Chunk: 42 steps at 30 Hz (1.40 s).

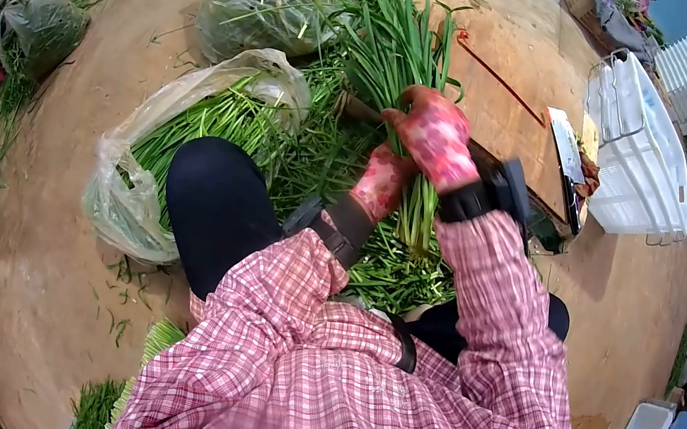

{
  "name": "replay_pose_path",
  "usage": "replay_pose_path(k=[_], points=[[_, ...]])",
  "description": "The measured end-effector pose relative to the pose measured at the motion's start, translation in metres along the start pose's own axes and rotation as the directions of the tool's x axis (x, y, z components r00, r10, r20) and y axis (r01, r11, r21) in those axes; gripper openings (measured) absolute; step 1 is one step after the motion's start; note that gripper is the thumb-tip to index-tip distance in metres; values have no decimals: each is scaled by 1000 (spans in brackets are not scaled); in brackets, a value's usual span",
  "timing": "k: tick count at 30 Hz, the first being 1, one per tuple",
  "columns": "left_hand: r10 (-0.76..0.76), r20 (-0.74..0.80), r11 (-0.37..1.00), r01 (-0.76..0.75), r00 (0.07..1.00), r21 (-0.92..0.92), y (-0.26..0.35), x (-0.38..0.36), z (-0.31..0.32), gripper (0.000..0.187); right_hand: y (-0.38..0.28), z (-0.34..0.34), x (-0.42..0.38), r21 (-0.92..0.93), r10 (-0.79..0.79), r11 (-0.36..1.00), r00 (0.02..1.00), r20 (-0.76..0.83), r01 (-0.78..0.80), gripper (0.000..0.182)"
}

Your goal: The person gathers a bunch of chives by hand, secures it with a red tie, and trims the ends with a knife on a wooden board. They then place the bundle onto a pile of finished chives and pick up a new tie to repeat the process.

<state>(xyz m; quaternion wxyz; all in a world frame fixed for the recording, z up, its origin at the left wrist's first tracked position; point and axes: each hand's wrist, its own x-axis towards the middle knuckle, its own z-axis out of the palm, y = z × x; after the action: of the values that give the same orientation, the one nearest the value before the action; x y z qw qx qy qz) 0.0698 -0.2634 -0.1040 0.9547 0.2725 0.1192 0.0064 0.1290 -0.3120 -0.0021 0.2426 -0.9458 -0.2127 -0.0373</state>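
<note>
A bunch of long, flat-leaved greens that look like garlic chives [400,50] is upright between my hands, leaves pointing away from me and pale stem ends [418,218] toward my lap. My right hand [433,134], in a pink flowered glove with bare fingers, is closed round the middle of the bunch. Just below and to the left, my left hand [384,180], gloved alike, is closed against the stems; its fingers are mostly hidden behind them. More loose greens [402,275] lie beneath my hands, between my knees.
An open plastic bag of greens [110,210] stands by my left knee, a fuller bag [259,16] beyond it. A wooden board [510,51] ahead right carries a thin red-brown stick [505,79] and a knife-like flat blade [564,143]. White crates [639,156] stand farther right.
</note>
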Motion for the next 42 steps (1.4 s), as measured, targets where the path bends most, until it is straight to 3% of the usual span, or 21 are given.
replay_pose_path(k=[1, 3, 5, 7, 11, 13, 15, 17, 18, 20, 21, 23, 24, 25, 27, 30, 33, 38, 39, 41, 42], points=[[-28, 60, 997, 24, 998, 70, 3, 1, -2, 26, 2, 4, 10, 24, 20, 999, 985, 170, -24, 30], [-113, 173, 976, 77, 978, 202, 11, 4, -14, 28, 17, 3, 15, 329, 57, 940, 993, 107, -89, 27], [-286, 336, 937, 336, 897, -98, 32, -7, -5, 41, 19, -16, 10, 569, 112, 807, 987, 118, -160, 25], [-274, 333, 922, 345, 902, -175, 33, -8, 2, 42, 19, -28, -3, 706, 137, 684, 983, 120, -182, 25], [-14, 318, 969, -67, 948, 240, 20, -7, -9, 39, -4, -57, -45, 875, 27, 442, 978, 206, -197, 16], [-36, 346, 950, -75, 938, 303, 14, 1, -18, 44, -16, -67, -76, 941, -59, 289, 978, 200, -175, 11], [187, 532, 159, -559, 826, 813, -12, 22, -49, 41, -29, -91, -107, 990, -229, -25, 965, 131, -140, 11], [105, 253, 699, -252, 962, 669, -16, 24, -45, 36, -22, -108, -116, 966, -447, -251, 893, -53, -68, 12], [44, 158, 851, -120, 986, 512, -18, 26, -43, 35, -22, -118, -118, 977, -316, -203, 949, -8, -60, 14], [-6, 162, 951, -44, 987, 305, -19, 29, -38, 32, -13, -113, -102, 923, 113, 326, 978, 176, -204, 19], [-145, -44, 974, 150, 989, 169, -12, 25, -21, 30, -7, -97, -87, 750, 301, 577, 938, 174, -324, 25], [-104, -146, 966, 135, 984, 221, -1, 9, -7, 27, 12, -56, -69, 303, 221, 924, 972, 77, -234, 34], [28, 44, 992, -33, 999, 124, -11, 10, -13, 26, 21, -34, -66, 240, 216, 945, 975, 55, -223, 34], [-70, -49, 989, 76, 996, 126, -9, 13, -13, 26, 29, -17, -64, 177, 209, 961, 977, 35, -212, 34], [-34, 41, 995, 30, 999, 90, -5, 6, -10, 25, 18, -16, -71, 287, 217, 939, 974, -71, -189, 26], [-106, -20, 990, 108, 994, 91, -1, 5, -8, 24, 1, -42, -90, 575, 323, 741, 935, 149, -347, 23], [-145, -124, 979, 160, 982, 126, 4, 4, 3, 24, -17, -85, -129, 942, 8, 190, 960, 279, -276, 23], [-131, -73, 965, 144, 989, 219, -12, 21, -25, 26, 15, -135, -167, 965, -383, -225, 923, 37, -132, 26], [-231, -25, 972, 232, 973, 28, 8, 3, -4, 32, 24, -140, -164, 969, -201, 167, 956, 214, -182, 26], [-286, 218, 946, 311, 933, -90, 8, 6, -11, 43, 46, -146, -156, 521, 290, 750, 911, 292, -406, 28], [-324, 257, 919, 367, 911, -141, 8, 9, -14, 53, 90, -128, -161, 113, 190, 971, 969, 158, -209, 37]])
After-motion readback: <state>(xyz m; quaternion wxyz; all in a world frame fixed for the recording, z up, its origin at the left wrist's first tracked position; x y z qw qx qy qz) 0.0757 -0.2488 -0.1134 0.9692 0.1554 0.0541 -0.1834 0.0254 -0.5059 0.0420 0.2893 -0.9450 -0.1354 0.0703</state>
